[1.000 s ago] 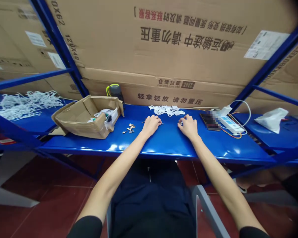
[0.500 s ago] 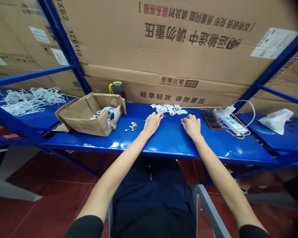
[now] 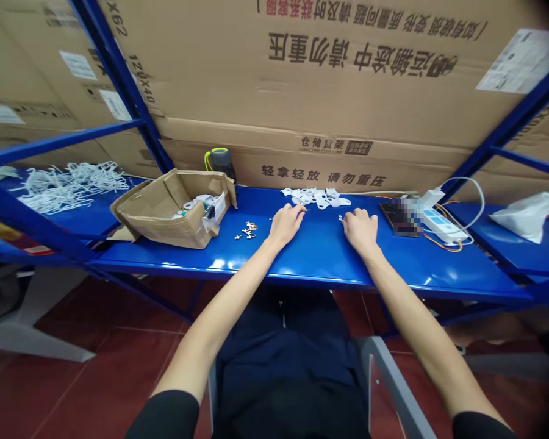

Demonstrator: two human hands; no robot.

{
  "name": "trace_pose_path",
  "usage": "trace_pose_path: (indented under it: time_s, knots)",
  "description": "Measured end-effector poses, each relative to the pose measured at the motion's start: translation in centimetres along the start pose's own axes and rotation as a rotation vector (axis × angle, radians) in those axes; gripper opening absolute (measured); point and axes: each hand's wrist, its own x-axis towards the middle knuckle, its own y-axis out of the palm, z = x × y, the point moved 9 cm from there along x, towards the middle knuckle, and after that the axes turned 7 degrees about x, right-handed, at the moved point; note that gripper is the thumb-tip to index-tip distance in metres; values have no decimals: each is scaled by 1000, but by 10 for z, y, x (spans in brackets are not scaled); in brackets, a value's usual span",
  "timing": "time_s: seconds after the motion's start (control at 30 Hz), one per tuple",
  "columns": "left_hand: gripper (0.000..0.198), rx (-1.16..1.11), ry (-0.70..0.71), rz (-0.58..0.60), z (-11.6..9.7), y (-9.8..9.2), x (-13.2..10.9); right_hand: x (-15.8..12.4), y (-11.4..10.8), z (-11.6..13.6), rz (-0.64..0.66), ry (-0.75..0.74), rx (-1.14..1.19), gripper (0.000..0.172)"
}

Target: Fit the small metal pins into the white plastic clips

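Observation:
My left hand rests over the blue shelf with thumb and fingers pinched together. A thin, small piece sticks out at its fingertips, too small to name. To the right, my right hand has its fingers curled down at the shelf surface. Small white bits lie beside its fingertips; whatever is under the fingers is hidden. Behind both hands sits a pile of flat white plastic parts with holes. Several small brass-coloured metal pieces lie left of my left hand.
An open cardboard box with mixed small parts stands at left, a dark bottle behind it. At right are a phone and a white power strip with cables. White wire-like strips and a white bag lie farther out.
The camera view has shifted slightly. My right hand's fingers have lowered and curled, and small white bits now show beside them on the shelf. My left hand keeps its pinch.

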Motion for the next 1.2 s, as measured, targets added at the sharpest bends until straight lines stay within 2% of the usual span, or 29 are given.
trace_pose_path:
  time_s: [0.23,0.33,0.5,0.67,0.8,0.9,1.03,1.1,1.2]
  knots:
    - [34,-36,-11,0,3,1,1,2,-1,4,-4,-15,52,36]
    - [32,-50,-17,-3,6,2,1,-1,-4,-2,-33,32,48,39]
    - [31,-96,-56,9,8,2,0,-4,4,-13,43,98,4,44]
    - [29,-125,-81,25,9,2,0,-2,9,-7,82,57,18,36]
    - [26,-133,-82,22,10,3,0,2,1,-2,4,10,67,28]
    - [25,-147,-93,19,11,3,0,10,-7,9,-71,-75,293,22]
    - [25,-180,-93,15,11,1,-1,30,-1,41,-23,-202,798,12]
    - [24,-176,-91,21,11,1,-1,42,6,53,-9,-192,995,12]
    - [24,-157,-96,36,11,1,-1,51,17,65,17,-156,1275,22]
